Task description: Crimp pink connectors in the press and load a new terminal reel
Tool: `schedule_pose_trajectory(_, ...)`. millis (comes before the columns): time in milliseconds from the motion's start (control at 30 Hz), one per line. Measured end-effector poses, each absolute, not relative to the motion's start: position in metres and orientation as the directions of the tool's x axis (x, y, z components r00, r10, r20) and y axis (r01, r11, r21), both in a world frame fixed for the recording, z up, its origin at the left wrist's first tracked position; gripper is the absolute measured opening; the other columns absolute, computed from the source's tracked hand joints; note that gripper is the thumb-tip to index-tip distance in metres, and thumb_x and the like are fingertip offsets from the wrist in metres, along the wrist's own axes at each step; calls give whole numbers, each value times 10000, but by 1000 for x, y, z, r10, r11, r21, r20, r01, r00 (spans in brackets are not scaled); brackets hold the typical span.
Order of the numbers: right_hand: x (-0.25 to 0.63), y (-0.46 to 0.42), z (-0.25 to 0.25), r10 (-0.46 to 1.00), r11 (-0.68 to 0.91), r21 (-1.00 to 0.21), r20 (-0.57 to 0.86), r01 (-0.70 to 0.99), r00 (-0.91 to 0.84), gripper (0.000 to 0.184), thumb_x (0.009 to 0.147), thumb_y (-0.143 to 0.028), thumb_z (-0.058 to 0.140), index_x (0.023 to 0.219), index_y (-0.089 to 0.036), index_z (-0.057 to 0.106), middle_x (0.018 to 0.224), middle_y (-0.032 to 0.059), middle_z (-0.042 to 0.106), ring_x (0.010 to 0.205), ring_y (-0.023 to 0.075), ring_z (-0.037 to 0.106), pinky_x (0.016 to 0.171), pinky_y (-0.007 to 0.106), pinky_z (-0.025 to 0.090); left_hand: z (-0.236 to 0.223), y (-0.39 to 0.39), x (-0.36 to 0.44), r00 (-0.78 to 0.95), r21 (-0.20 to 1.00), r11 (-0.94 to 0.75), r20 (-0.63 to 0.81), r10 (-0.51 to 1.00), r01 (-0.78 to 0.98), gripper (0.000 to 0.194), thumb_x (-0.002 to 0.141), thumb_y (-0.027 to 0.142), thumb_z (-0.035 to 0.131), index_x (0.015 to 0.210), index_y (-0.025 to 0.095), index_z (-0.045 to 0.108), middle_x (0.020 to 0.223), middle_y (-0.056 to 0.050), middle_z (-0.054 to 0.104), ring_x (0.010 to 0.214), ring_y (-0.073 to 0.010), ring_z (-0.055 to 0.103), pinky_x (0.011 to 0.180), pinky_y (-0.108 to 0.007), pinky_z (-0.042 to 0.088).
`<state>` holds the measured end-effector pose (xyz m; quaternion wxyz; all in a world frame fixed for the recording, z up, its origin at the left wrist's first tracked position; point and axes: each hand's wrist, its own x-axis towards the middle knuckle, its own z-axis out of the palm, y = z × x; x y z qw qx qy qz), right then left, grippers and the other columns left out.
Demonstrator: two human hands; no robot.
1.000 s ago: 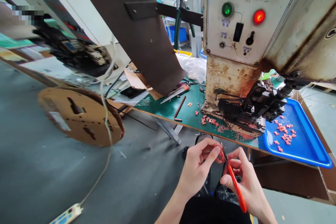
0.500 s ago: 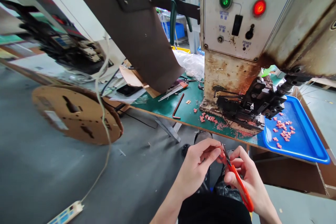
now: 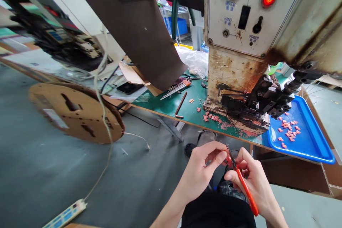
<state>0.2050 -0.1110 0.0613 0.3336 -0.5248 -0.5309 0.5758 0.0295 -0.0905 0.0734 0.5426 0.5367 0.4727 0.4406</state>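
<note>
My right hand point(image 3: 256, 180) is wrapped round a pair of red-handled cutting pliers point(image 3: 248, 192), their dark jaws pointing up and to the left. At those jaws, my left hand point(image 3: 201, 172) pinches a small pinkish-red piece point(image 3: 228, 158) between thumb and fingers. Fingers and pliers cover most of that piece, so its shape is unclear. Both hands are close together above my lap, in front of the bench edge.
A press machine point(image 3: 227, 71) stands on the green bench point(image 3: 160, 105), with pink bits point(image 3: 212, 117) at its foot. More pink pieces lie in a blue tray point(image 3: 307, 146) at right. A hex key point(image 3: 181, 105), a cardboard reel point(image 3: 77, 114) and a power strip point(image 3: 66, 215) are leftward.
The camera view has shifted slightly. My hands stay together at almost the same spot, the right thumb moving a little leftward over the pliers.
</note>
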Motion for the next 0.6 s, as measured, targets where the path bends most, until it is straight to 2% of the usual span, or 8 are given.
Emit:
schedule_pose_trajectory(300,205,-114,63,979,23,-938,-50,345,-200,571,857,-657,752,763,-246,367,562,-110,354,563,95,240,475,214,204,74,-91,38,143,999,37,-34,989,-18,187,907,338,657,840,177,722,781,-40,751,720,-187,713,695,-243,562)
schedule_pose_trajectory(600,216,-118,59,979,63,-911,-23,408,-204,540,887,-642,721,770,-249,371,560,-108,342,564,104,245,487,216,239,72,-91,48,146,991,100,-88,985,-83,208,878,359,687,788,173,712,735,-31,754,688,-178,708,674,-230,548)
